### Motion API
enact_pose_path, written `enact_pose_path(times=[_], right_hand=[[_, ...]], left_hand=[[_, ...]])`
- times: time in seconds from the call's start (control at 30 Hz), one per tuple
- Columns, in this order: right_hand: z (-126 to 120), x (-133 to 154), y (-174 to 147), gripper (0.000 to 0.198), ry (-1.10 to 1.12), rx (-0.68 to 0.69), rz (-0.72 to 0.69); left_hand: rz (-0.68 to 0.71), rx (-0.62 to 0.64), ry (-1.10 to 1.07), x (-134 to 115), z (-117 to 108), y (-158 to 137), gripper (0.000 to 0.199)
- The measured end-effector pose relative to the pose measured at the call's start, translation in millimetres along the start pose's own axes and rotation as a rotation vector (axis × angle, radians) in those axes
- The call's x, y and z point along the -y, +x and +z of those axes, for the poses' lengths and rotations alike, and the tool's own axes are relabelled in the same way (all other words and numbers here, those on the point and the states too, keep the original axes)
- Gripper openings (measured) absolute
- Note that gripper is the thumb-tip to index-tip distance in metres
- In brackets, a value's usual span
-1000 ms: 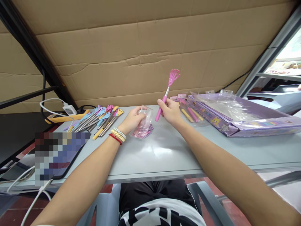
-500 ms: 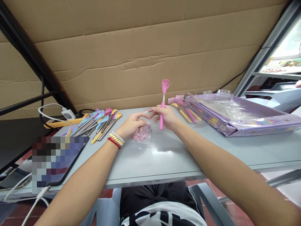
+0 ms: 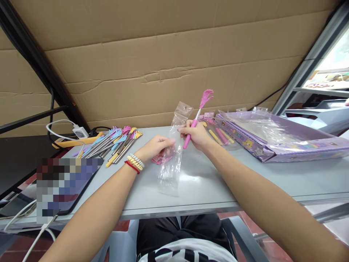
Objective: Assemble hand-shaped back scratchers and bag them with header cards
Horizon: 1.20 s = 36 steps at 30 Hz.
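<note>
My right hand (image 3: 198, 135) is closed around the handle of a pink back scratcher (image 3: 194, 123), whose claw-shaped head points up and to the right. In my left hand (image 3: 159, 148), thumb and fingers pinch a long clear plastic bag (image 3: 172, 171). The bag hangs between my hands, its top tilted up and its lower end over the table. My right fingertips are close to the bag's edge; whether they touch it I cannot tell. Small pink cards (image 3: 157, 159) lie under my left hand, partly covered by hand and bag.
Left on the table (image 3: 207, 189) lies a pile of loose back scratchers (image 3: 109, 143) in several colours. Nearer is a tablet-like device (image 3: 84, 185), with a white charger (image 3: 80, 131) behind. At right, bagged back scratchers (image 3: 218, 136) lie beside a purple box (image 3: 261, 154) holding clear bags. Cardboard (image 3: 163, 54) stands behind.
A clear bag now stretches out between my hands, its top raised. The back scratcher has tilted to the right in my right hand. The pink cards are more covered.
</note>
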State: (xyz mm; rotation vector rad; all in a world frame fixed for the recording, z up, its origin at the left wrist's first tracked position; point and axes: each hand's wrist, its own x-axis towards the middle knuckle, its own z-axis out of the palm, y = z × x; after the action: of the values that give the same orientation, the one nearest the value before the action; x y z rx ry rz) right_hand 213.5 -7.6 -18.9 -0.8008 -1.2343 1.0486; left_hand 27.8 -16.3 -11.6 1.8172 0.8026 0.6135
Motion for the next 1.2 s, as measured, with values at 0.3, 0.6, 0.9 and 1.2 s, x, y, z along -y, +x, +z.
enact_pose_path(times=[0.3, 0.6, 0.9, 1.2], right_hand=[[11, -5, -9, 0.044, -0.251, 0.169, 0.082], [14, -2, -6, 0.053, -0.374, -0.010, 0.013], [20, -7, -6, 0.058, -0.393, 0.026, -0.084], [24, -3, -8, 0.065, -0.431, 0.070, -0.025]], left_hand=[[0.057, -0.277, -0.063, 9, -3, 9, 0.021], [0.023, -0.206, -0.032, 8, -4, 9, 0.018], [0.061, -0.199, -0.070, 8, -6, 10, 0.006], [0.073, -0.267, 0.010, 5, -3, 9, 0.032]])
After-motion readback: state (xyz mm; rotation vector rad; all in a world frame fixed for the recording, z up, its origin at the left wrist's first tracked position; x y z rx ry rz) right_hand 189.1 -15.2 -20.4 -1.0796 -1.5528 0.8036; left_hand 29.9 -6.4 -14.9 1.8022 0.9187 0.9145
